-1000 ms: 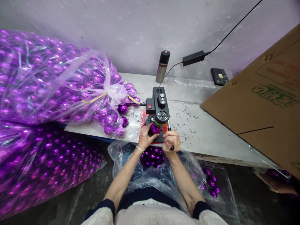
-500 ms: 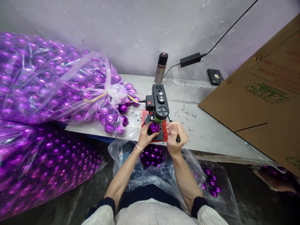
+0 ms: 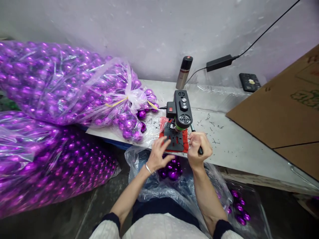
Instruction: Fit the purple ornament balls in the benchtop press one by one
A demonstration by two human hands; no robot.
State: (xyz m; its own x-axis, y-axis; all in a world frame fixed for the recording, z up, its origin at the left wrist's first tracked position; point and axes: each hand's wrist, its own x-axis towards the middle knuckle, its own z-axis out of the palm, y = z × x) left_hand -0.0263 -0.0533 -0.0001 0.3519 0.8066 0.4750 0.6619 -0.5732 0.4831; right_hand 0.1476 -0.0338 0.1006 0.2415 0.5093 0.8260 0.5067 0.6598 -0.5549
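My right hand (image 3: 200, 148) is closed around the black-tipped lever handle (image 3: 200, 151) of a small black bench press (image 3: 183, 109). The press has a red switch on its left and stands on a red mat (image 3: 185, 136). No ball lies on its slotted base plate (image 3: 173, 141). At the front left corner of that plate my left hand (image 3: 159, 156) is open, fingers and thumb spread, holding nothing. Just below the hand, several shiny purple balls (image 3: 173, 171) lie in a clear plastic bag (image 3: 149, 191) across my lap.
Large clear bags (image 3: 62, 86) of purple balls fill the left side. Loose purple balls (image 3: 142, 114) lie near the knot. Behind the press stand a spray can (image 3: 184, 73), a power adapter (image 3: 219, 63) and a phone (image 3: 250, 82). A cardboard box (image 3: 279, 109) leans in from the right.
The purple ball that my left hand held on the press plate has left it, and that hand has pulled back toward me and opened. My right hand stays on the lever; the view has shifted left.
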